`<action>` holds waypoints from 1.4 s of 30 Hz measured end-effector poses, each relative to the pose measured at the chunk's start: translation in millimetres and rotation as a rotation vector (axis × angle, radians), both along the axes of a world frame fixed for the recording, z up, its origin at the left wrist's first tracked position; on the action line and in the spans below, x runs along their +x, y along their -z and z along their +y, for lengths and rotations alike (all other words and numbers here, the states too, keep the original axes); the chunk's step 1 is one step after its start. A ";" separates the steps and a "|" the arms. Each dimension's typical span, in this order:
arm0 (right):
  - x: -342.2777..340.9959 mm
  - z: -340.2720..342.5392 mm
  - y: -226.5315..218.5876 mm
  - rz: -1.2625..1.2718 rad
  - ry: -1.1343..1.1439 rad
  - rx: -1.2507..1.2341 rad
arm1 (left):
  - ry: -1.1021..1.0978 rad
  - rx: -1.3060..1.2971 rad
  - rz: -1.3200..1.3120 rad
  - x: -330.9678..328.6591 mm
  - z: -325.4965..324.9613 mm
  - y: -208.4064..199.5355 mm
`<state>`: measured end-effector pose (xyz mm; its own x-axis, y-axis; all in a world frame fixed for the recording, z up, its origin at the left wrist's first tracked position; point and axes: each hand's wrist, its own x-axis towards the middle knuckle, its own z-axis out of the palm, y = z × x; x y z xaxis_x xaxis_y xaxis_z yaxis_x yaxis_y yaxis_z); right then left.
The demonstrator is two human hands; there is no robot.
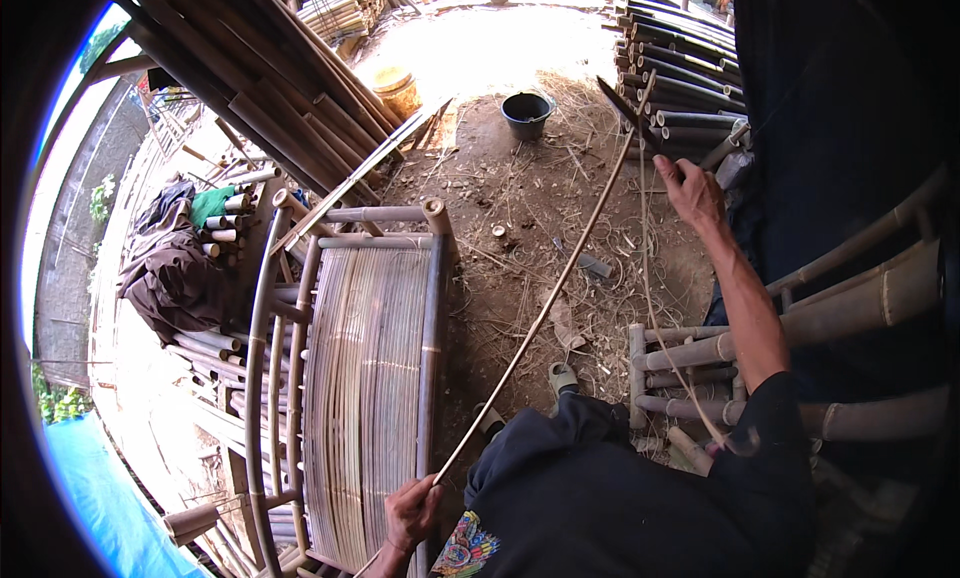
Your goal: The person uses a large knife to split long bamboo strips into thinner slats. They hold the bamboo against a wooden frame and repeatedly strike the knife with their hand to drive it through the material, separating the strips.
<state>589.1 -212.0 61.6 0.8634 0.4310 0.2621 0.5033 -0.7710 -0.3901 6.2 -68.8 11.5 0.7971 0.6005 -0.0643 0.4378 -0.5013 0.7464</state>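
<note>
My left hand (412, 513) is closed around the lower part of a long, thin bamboo strip (545, 313) beside a bamboo bench. The strip slants up and away to the right, its far end at a dark knife blade (622, 105). Gripped in my right hand (692, 193), the knife points up and left, with its handle mostly hidden by the fingers. A thinner, pale bamboo sliver (646, 268) hangs from near the blade and runs down toward my right side. Whether it is still joined to the strip I cannot tell.
The slatted bamboo bench (365, 378) stands at left; another bamboo frame (690, 358) is at right. A black bucket (527, 115) and shavings lie on the dirt floor. Bamboo poles (680, 68) are stacked at the far right. Dark cloth (180, 268) drapes over poles at left.
</note>
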 end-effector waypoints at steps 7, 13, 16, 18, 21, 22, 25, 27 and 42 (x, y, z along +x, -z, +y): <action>106.6 -63.4 -10.9 0.073 0.193 0.150 | -0.065 0.093 -0.027 -85.5 2.0 51.5; 75.2 -7.1 2.5 0.600 -0.005 0.687 | -0.164 -0.284 0.067 -44.2 -9.1 45.4; 58.6 17.0 13.3 0.851 -0.052 1.084 | -0.106 -0.352 0.081 -28.3 -17.6 47.8; 57.2 36.3 15.5 0.785 -0.092 1.231 | -0.090 -0.337 0.197 -36.2 -26.7 59.1; 61.7 59.8 28.7 0.675 -0.052 1.183 | -0.093 -0.449 0.300 -36.9 -35.2 60.4; 54.1 73.5 26.0 0.761 -0.072 1.206 | -0.114 -0.519 0.343 -31.6 -39.1 48.5; 2.0 115.0 26.4 1.054 -0.141 1.206 | -0.122 -0.881 0.218 18.9 -34.2 15.7; -47.8 145.1 37.6 1.214 -0.238 1.165 | -0.047 -1.012 -0.045 93.3 -8.7 -18.1; -233.5 275.1 78.6 0.108 -1.007 -0.060 | -0.472 -0.350 -0.233 98.9 153.3 25.7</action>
